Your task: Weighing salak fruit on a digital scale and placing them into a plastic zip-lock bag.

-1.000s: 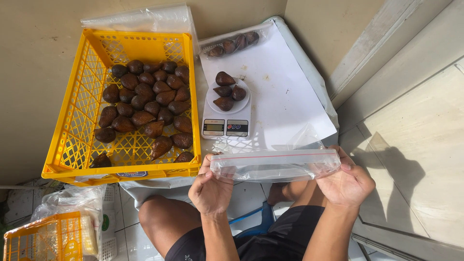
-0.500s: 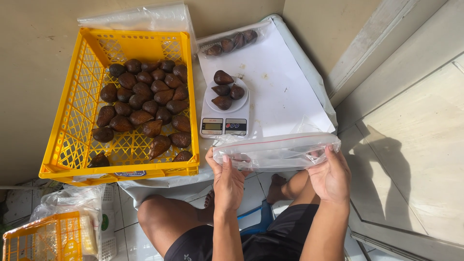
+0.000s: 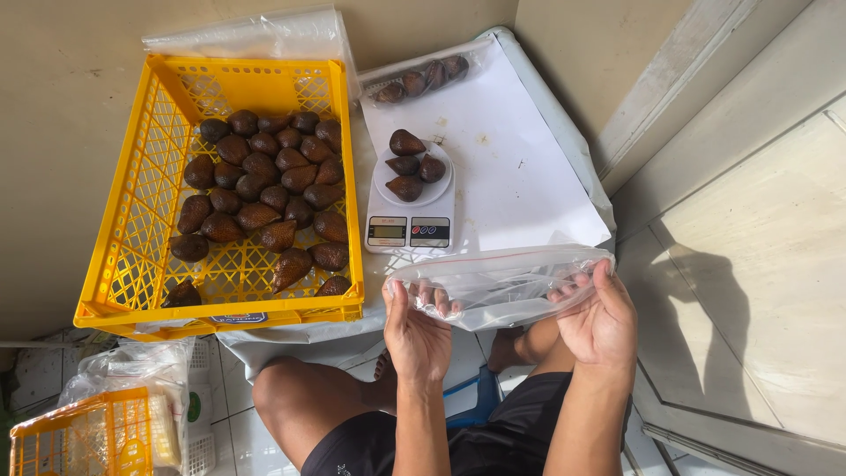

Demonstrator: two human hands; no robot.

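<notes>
Clear zip-top plastic bag (image 3: 502,286) stretched flat between both hands, just below the scale. Left hand (image 3: 419,330) pinches the bag's left end, fingers curled behind the film, thumb in front. Right hand (image 3: 599,317) grips the right end, fingers closed over the edge. Up and left of the left hand: yellow perforated plastic crate (image 3: 132,238) holding scaly brown fruits (image 3: 264,203). Directly above the bag: white digital kitchen scale (image 3: 410,220) carrying four of the same fruits (image 3: 411,166), on a white sheet (image 3: 520,167).
</notes>
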